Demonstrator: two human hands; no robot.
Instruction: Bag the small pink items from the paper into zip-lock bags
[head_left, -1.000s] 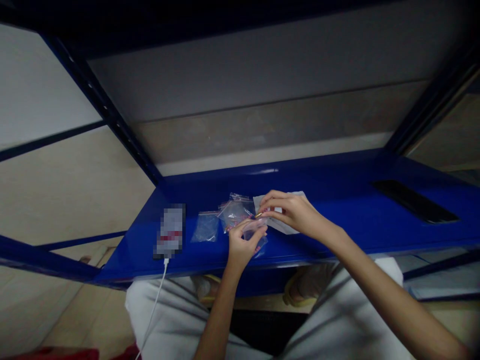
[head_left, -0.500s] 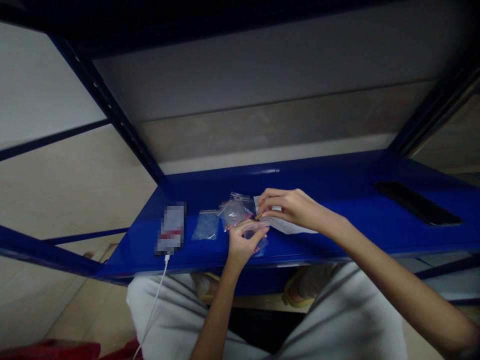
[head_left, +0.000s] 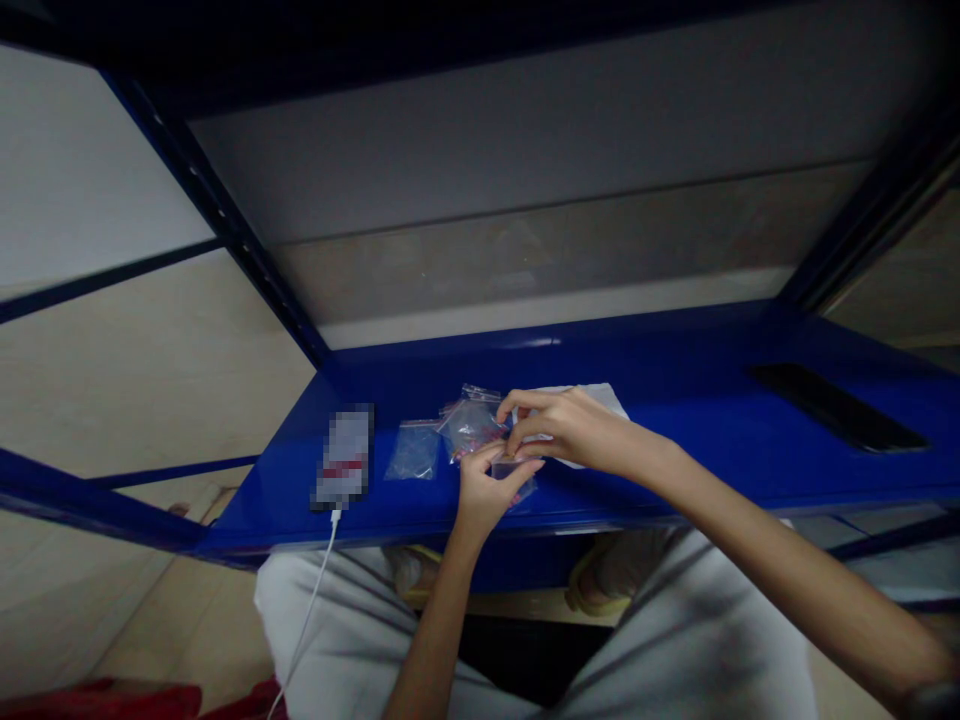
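Observation:
My left hand (head_left: 480, 492) grips a small clear zip bag (head_left: 525, 488) with pinkish bits showing in it, thumb on the near side. Over the bag's mouth, my right hand (head_left: 574, 425) has its thumb and fingers brought together; whatever they pinch is hidden. Beyond my left hand lies a loose pile of clear zip bags (head_left: 471, 425), some with pinkish contents. A flat clear zip bag (head_left: 414, 450) rests to the left of that pile. White paper (head_left: 606, 400) lies partly under my right hand.
The blue shelf (head_left: 675, 350) carries everything, with a blue upright post (head_left: 217, 200) at its left. A phone (head_left: 345, 455) with a white charging cable (head_left: 319, 580) lies on the left. A black flat slab (head_left: 840, 405) lies at the right.
My right hand has shifted slightly left and down onto the bag's mouth. The small brownish thing its fingers held is no longer visible, and more of the white paper's far edge shows.

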